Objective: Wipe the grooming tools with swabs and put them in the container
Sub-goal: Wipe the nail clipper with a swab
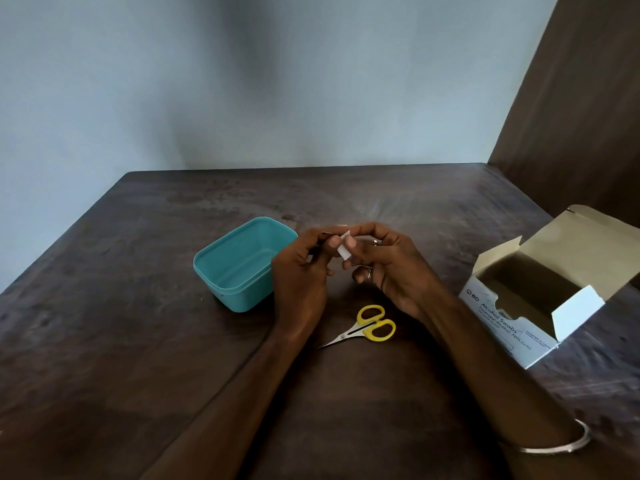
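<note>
My left hand (299, 271) pinches a thin metal grooming tool (325, 233); only its tip shows above my fingers. My right hand (384, 268) holds a small white swab (344, 249) against that tool, right beside the left thumb. Both hands hover over the table just right of an open teal container (221, 282), which looks empty. Small scissors with yellow handles (367, 327) lie shut on the table below my hands, points toward the left.
An open white box of alcohol swabs (509, 327) stands at the right, flaps up. The dark wooden table (104, 341) meets a pale wall at the back and a brown panel at the right. A metal bangle (554, 445) circles my right wrist.
</note>
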